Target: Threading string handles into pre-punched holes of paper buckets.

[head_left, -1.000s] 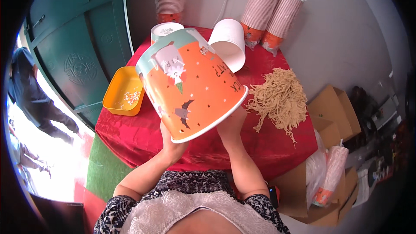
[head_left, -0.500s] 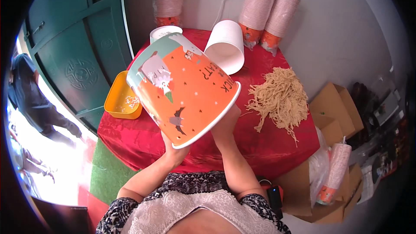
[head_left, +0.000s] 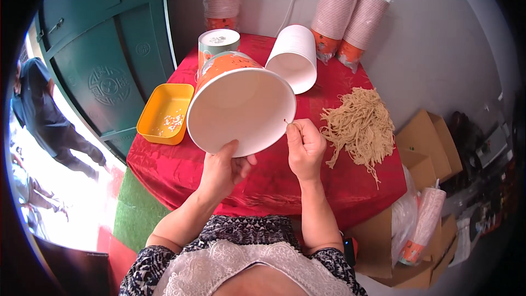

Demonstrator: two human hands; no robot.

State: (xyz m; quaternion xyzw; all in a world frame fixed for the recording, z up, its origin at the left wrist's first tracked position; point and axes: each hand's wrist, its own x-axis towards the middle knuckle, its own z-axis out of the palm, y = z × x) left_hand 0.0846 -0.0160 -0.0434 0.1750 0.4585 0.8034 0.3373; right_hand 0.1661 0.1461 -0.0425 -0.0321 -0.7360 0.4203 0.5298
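Observation:
A large orange and green paper bucket (head_left: 241, 107) is tilted with its white mouth toward me. My left hand (head_left: 221, 171) grips its lower rim, thumb inside and fingers under the outside. At the right edge of the mouth, my right hand (head_left: 307, 145) is closed in a pinch beside a small dark hole (head_left: 285, 121). A tiny pale tip shows between thumb and finger; its kind is too small to tell. To the right lies a heap of tan cords (head_left: 362, 126). Left of the bucket, a yellow plastic box (head_left: 163, 103) holds small white bits.
Behind the bucket stand an upturned printed bucket (head_left: 219, 39) and a white bucket (head_left: 300, 44) on its side, on the red tablecloth (head_left: 263, 186). Bagged bucket stacks (head_left: 335, 13) line the wall. Cardboard boxes (head_left: 430, 140) sit at right; a person (head_left: 41, 98) is outside the doorway.
The bucket has turned from showing its printed side to showing its open mouth. My right hand has come out from beneath it to the right rim and now pinches there.

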